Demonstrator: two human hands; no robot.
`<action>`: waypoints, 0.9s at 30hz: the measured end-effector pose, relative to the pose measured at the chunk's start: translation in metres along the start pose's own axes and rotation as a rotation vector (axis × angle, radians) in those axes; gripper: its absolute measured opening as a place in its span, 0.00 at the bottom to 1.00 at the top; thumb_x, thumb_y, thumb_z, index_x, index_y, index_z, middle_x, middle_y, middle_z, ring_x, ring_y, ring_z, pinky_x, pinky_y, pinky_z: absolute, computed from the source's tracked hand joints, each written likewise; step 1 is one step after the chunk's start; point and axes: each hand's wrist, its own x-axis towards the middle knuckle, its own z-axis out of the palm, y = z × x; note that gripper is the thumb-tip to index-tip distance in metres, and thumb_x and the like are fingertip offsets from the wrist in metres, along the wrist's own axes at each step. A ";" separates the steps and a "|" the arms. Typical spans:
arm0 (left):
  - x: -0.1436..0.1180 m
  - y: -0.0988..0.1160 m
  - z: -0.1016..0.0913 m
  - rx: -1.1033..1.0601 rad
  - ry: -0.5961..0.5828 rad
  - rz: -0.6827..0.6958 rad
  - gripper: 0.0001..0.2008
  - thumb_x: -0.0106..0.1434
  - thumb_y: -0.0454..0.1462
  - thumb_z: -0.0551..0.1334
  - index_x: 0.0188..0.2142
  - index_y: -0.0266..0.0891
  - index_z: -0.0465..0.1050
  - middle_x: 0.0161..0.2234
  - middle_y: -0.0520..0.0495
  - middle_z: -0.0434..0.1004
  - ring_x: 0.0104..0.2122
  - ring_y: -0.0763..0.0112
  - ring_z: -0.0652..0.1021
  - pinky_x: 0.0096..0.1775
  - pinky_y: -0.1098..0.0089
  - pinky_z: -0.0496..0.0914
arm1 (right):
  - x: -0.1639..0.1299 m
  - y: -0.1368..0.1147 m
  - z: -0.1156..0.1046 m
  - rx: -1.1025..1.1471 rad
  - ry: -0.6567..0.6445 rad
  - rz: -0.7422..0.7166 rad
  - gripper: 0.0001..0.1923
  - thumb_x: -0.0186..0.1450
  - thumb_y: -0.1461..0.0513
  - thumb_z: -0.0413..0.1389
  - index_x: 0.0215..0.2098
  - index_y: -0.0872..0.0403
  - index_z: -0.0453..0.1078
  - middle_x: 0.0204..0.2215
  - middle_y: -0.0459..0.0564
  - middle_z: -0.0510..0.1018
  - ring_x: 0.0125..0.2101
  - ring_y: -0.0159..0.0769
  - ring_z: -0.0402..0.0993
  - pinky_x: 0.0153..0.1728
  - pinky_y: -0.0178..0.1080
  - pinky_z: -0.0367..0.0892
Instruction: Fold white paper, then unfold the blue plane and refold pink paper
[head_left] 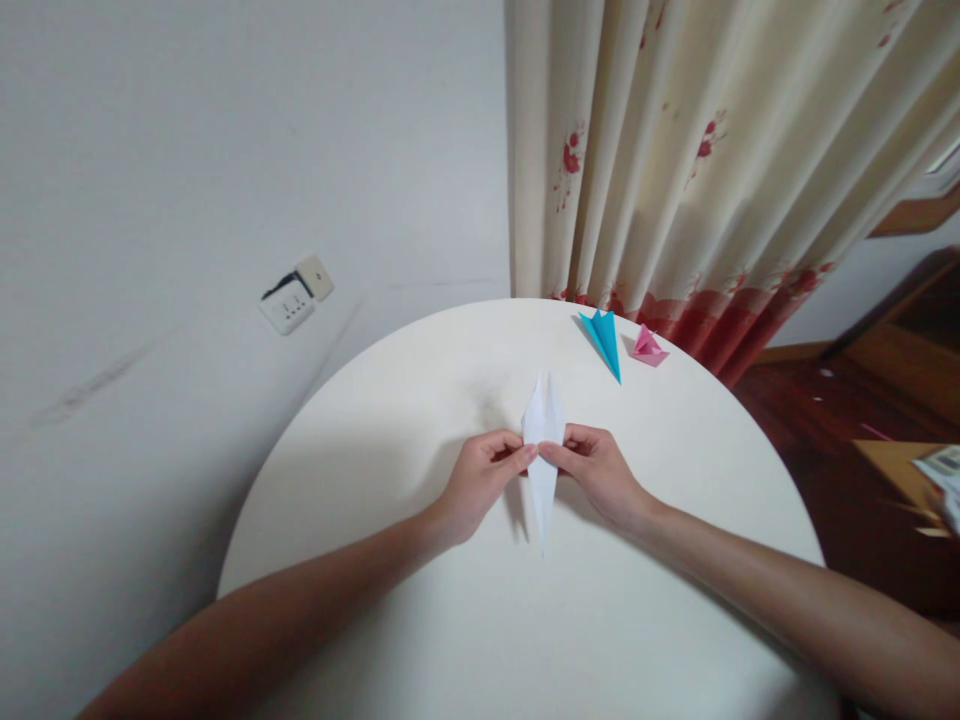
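A piece of folded white paper (543, 500), long and diamond-shaped, is held up just above the table between both hands. Its top splits into two narrow points, and its lower end tapers to a single tip. My left hand (486, 470) pinches its left edge, thumb on the front face and fingers curled behind. On the opposite edge, my right hand (596, 468) grips in the same way. Both thumb tips nearly meet at the middle of the paper. The fingertips behind the sheet are hidden.
The round white table (420, 620) fills the lower view. Near its far right edge lie a blue paper plane (605, 345) and a pink folded paper piece (649, 347). Behind hangs a floral curtain (675, 180); a wall socket (287, 305) is at left.
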 end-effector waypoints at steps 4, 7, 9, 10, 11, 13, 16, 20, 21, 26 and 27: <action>0.001 -0.001 -0.002 0.001 0.054 0.030 0.14 0.59 0.45 0.66 0.28 0.35 0.75 0.26 0.49 0.75 0.29 0.71 0.74 0.35 0.71 0.67 | -0.002 0.002 0.002 -0.097 -0.096 0.041 0.21 0.55 0.47 0.63 0.23 0.57 0.73 0.20 0.46 0.74 0.22 0.30 0.65 0.25 0.34 0.62; 0.001 -0.003 -0.002 0.000 0.063 0.026 0.14 0.59 0.44 0.66 0.27 0.35 0.74 0.26 0.50 0.74 0.29 0.72 0.73 0.34 0.72 0.66 | -0.002 0.007 0.000 -0.162 -0.149 0.059 0.21 0.56 0.48 0.63 0.22 0.58 0.73 0.18 0.44 0.70 0.20 0.27 0.60 0.23 0.33 0.56; 0.001 -0.004 -0.002 -0.022 0.004 -0.013 0.14 0.60 0.45 0.65 0.28 0.35 0.74 0.26 0.50 0.74 0.28 0.72 0.73 0.33 0.72 0.66 | -0.002 0.010 -0.001 -0.176 -0.143 0.053 0.20 0.56 0.49 0.63 0.22 0.58 0.73 0.17 0.43 0.68 0.20 0.26 0.58 0.23 0.33 0.53; 0.002 -0.005 -0.002 -0.026 -0.025 -0.031 0.15 0.61 0.45 0.65 0.27 0.34 0.74 0.25 0.50 0.74 0.28 0.73 0.72 0.33 0.72 0.65 | -0.002 0.010 -0.002 -0.174 -0.142 0.051 0.20 0.57 0.49 0.63 0.22 0.58 0.74 0.17 0.43 0.69 0.20 0.26 0.57 0.22 0.33 0.53; 0.002 -0.006 -0.002 -0.022 -0.041 -0.041 0.15 0.61 0.45 0.65 0.27 0.34 0.74 0.25 0.50 0.73 0.27 0.73 0.72 0.32 0.72 0.65 | -0.002 0.011 -0.002 -0.167 -0.142 0.049 0.20 0.57 0.49 0.63 0.22 0.58 0.74 0.18 0.43 0.69 0.20 0.26 0.58 0.23 0.33 0.53; 0.002 -0.006 -0.002 0.003 -0.024 -0.032 0.15 0.60 0.45 0.65 0.25 0.34 0.74 0.23 0.51 0.72 0.26 0.74 0.70 0.31 0.73 0.63 | -0.001 0.012 -0.003 -0.154 -0.155 0.054 0.20 0.57 0.49 0.63 0.23 0.58 0.75 0.19 0.44 0.71 0.20 0.27 0.58 0.23 0.33 0.53; 0.003 -0.005 -0.002 0.027 0.041 0.006 0.15 0.60 0.44 0.66 0.24 0.35 0.73 0.22 0.52 0.70 0.25 0.74 0.69 0.30 0.73 0.63 | -0.002 0.013 -0.004 -0.157 -0.213 0.088 0.18 0.57 0.49 0.63 0.25 0.57 0.77 0.19 0.44 0.73 0.19 0.26 0.59 0.22 0.33 0.53; 0.004 -0.004 -0.003 0.018 0.099 0.038 0.15 0.60 0.45 0.65 0.24 0.36 0.73 0.23 0.52 0.72 0.26 0.73 0.71 0.31 0.72 0.65 | -0.005 0.011 -0.004 -0.189 -0.298 0.118 0.19 0.59 0.49 0.61 0.24 0.57 0.78 0.21 0.49 0.77 0.20 0.29 0.63 0.22 0.33 0.56; 0.005 -0.005 -0.004 0.019 0.116 0.046 0.15 0.60 0.45 0.65 0.24 0.36 0.73 0.23 0.52 0.72 0.26 0.73 0.71 0.32 0.72 0.65 | -0.006 0.010 -0.004 -0.189 -0.311 0.118 0.19 0.59 0.49 0.61 0.24 0.57 0.78 0.21 0.50 0.78 0.21 0.29 0.65 0.22 0.33 0.57; 0.007 -0.006 -0.006 0.061 0.242 0.111 0.15 0.60 0.44 0.65 0.24 0.36 0.71 0.21 0.53 0.70 0.25 0.75 0.70 0.30 0.73 0.64 | -0.007 0.007 -0.004 -0.174 -0.348 0.140 0.17 0.61 0.51 0.60 0.25 0.57 0.78 0.22 0.50 0.79 0.21 0.29 0.66 0.24 0.33 0.58; 0.008 -0.006 -0.006 0.052 0.255 0.118 0.15 0.60 0.44 0.65 0.24 0.36 0.71 0.21 0.54 0.70 0.25 0.75 0.70 0.30 0.73 0.64 | -0.007 0.008 -0.003 -0.171 -0.348 0.145 0.17 0.61 0.52 0.61 0.26 0.58 0.78 0.22 0.50 0.79 0.21 0.28 0.65 0.24 0.33 0.57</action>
